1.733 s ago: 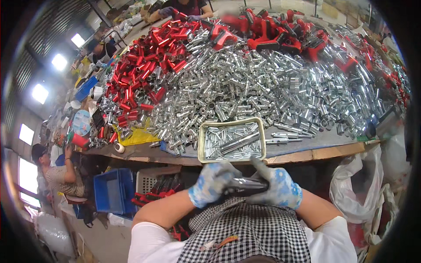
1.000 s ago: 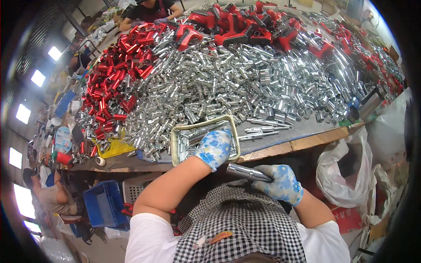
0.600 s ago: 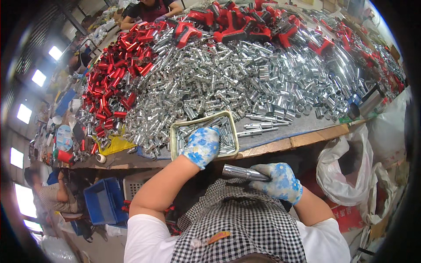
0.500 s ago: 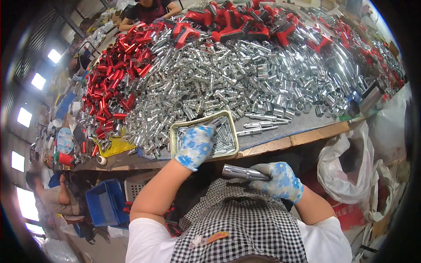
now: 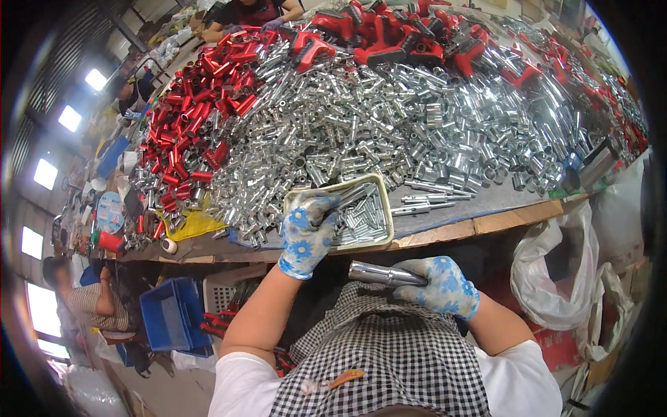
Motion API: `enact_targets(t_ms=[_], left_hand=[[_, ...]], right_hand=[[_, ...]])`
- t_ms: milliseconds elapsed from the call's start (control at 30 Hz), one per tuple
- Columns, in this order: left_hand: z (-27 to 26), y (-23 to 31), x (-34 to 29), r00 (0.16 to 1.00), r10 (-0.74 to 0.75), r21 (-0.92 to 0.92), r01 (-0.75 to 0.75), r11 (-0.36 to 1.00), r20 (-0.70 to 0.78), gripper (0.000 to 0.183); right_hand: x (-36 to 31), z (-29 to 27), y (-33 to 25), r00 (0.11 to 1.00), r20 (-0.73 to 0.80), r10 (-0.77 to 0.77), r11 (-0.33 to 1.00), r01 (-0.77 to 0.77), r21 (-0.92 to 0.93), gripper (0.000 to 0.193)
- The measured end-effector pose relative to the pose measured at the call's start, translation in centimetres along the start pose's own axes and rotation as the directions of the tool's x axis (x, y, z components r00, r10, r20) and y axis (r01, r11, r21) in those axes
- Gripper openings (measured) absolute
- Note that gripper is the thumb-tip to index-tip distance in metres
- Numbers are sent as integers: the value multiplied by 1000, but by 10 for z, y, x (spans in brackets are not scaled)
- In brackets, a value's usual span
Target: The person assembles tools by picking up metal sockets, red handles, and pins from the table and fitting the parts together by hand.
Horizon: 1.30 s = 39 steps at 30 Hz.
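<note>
Two gloved hands are working at the near edge of the table (image 5: 521,217). The left hand (image 5: 306,228) is reaching forward over the left side of the cream tray (image 5: 388,212), its forearm slanting up from the lower edge and its back facing the camera. Its fingers are bending toward the near end of a silver tube (image 5: 356,196) lying across the upper part of the tray; whether they are gripping it, I cannot tell. Thin metal rods (image 5: 363,222) are filling the tray around that tube. The right hand (image 5: 439,286) is staying nearer the body, elbow bent out, fingers wrapping one end of a thick chrome tube (image 5: 382,273). That tube is pointing left, lying nearly level above the checked apron (image 5: 379,347), well clear of the tray. Behind the tray, a heap of silver parts (image 5: 347,132) is covering the table, with red tubes (image 5: 184,132) lying at its left.
</note>
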<state>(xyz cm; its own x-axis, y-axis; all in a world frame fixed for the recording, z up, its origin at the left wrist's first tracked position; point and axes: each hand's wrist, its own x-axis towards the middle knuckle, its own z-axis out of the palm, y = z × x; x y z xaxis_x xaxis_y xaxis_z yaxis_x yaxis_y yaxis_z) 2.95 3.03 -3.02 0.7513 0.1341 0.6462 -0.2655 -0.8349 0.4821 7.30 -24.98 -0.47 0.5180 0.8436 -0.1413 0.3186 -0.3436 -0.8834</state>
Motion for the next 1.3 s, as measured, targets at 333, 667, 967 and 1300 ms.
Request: enact_targets(t_ms=[333, 667, 967, 1300], left_hand=[[-18, 68, -16, 972, -181, -345, 222, 912, 147, 9], [-29, 76, -36, 891, -233, -470, 411, 781, 390, 36], [-34, 81, -44, 705, -507, -410, 705, 579, 496, 41], [-19, 99, -45, 721, -494, -360, 680, 639, 486, 34]], right_hand=[[2, -2, -9, 997, 61, 44, 996, -49, 70, 42], [6, 4, -14, 996, 89, -14, 999, 18, -39, 49], [-2, 6, -12, 973, -21, -231, 908, 208, -362, 63], [6, 28, -10, 887, -100, -451, 844, 387, -371, 63]])
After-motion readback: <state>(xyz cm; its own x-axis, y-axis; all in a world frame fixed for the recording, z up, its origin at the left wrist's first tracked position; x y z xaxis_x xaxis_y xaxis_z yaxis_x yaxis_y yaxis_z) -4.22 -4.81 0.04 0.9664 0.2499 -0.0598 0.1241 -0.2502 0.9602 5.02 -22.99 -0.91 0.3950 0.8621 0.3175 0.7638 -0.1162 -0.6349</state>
